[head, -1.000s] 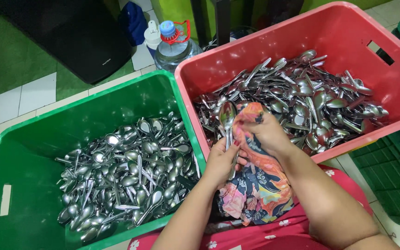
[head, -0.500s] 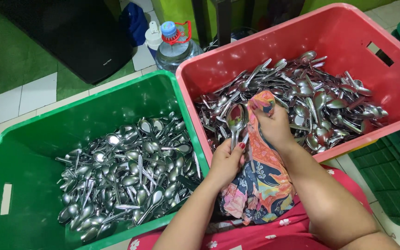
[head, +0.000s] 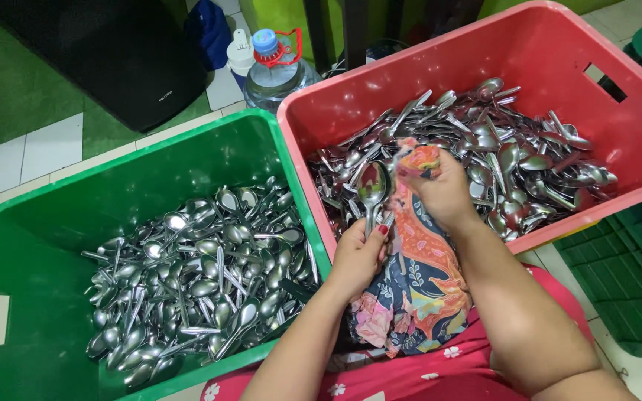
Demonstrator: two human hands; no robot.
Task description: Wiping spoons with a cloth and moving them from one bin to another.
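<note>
— Wiping a single steel spoon, as far as I can judge: the left hand is closed around its handle, bowl up, over the near rim of the red crate.

— And the other hand?

— The right hand is clenched on a bunch of the patterned cloth, just beside the spoon's bowl. I can't tell whether the cloth touches the spoon at this instant. The rest of the cloth hangs down between the forearms onto the lap.

— How far along would you say the work is?

— Roughly the middle, if the green crate takes the finished pieces. It holds a broad heap of spoons lying across its floor, so a good share looks done.

— What's left, then?

— The red crate holds a heap of cutlery, mostly spoons, that looks at least as large, piled toward its far side. That's my reading of the layout, not something plainly shown.

— Anything else around?

— A clear water jug with a blue cap stands on the tiled floor behind the crates, well apart from both hands, next to a black bin. Another green crate sits at the right, its contents out of view.
</note>
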